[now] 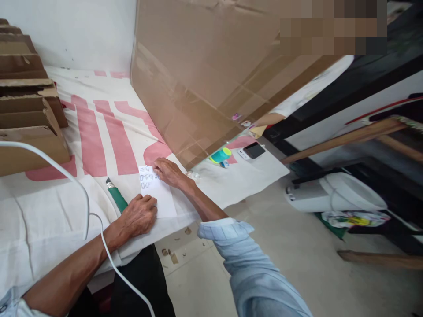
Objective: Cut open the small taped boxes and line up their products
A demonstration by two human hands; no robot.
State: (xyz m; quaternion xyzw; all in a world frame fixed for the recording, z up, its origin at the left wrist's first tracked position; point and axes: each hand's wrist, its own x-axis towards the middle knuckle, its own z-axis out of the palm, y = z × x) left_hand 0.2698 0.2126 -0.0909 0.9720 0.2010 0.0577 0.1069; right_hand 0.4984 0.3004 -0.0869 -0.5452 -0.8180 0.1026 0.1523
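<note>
A white sheet of paper (165, 204) with small box-like outlines on its upper part lies near the table's front edge. My left hand (140, 213) rests at the paper's left side, fingers curled under and closed. At the top of the sheet is my right hand (168, 172), its fingers bent together over some of the marks. Whatever either hand may hold is hidden. Just left of my left hand lies a green utility knife (117, 198), its dark blade end pointing away from me.
A large cardboard box (198, 75) stands behind the paper. Folded cardboard pieces (29, 105) are stacked left. A white cable (62, 169) crosses the left foreground. Right of the box are a teal-and-yellow roll (220, 155), a dark-screened device (254, 150) and another person's arm (271, 119). A white bucket (333, 193) lies tipped below.
</note>
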